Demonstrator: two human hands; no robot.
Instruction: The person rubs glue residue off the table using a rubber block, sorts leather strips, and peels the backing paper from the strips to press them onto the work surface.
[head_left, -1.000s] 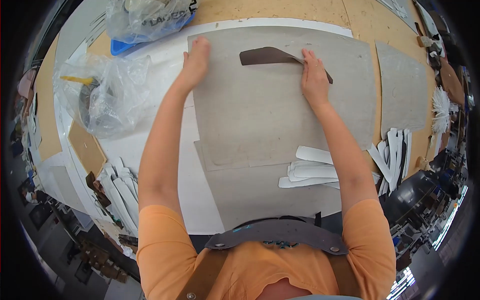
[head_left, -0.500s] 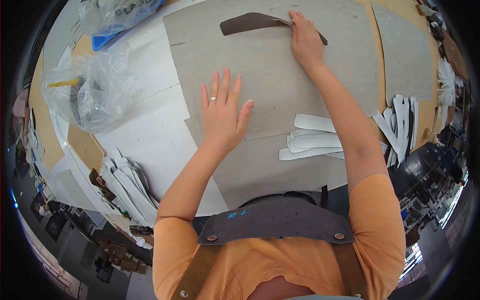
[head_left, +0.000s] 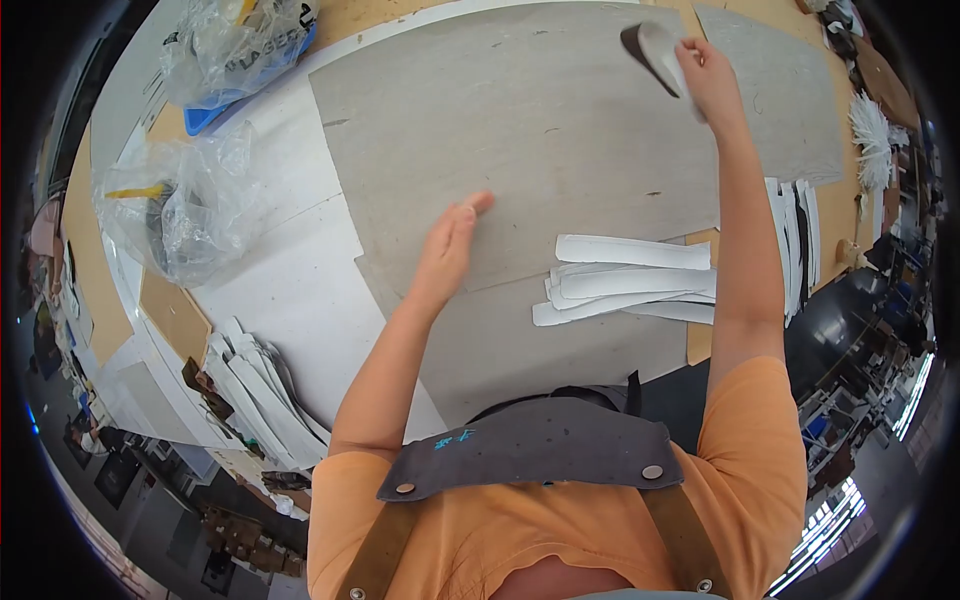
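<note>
Pinched in my right hand (head_left: 708, 80), at the far right of the grey board (head_left: 450, 110), is a strip (head_left: 655, 55), dark brown on one face and whitish on the other. The strip is raised and curls over on itself, slightly blurred. My left hand (head_left: 448, 250) is turned edge-on above the near left part of the board, fingers stretched out and holding nothing. Between my forearms, nearer my body, a loose pile of white strips (head_left: 630, 285) lies on the board, partly behind my right forearm.
More strips (head_left: 800, 240) stand beyond my right forearm, and a bundle of pale strips (head_left: 255, 385) rests at the left edge. Clear plastic bags (head_left: 190, 215) and a blue tray (head_left: 205, 115) are at the left. A second grey sheet (head_left: 780, 100) lies at the far right.
My right hand has lifted the strip off the board and carried it right, where it now curls. My left hand has turned from palm-down to edge-on and dropped slightly nearer me.
</note>
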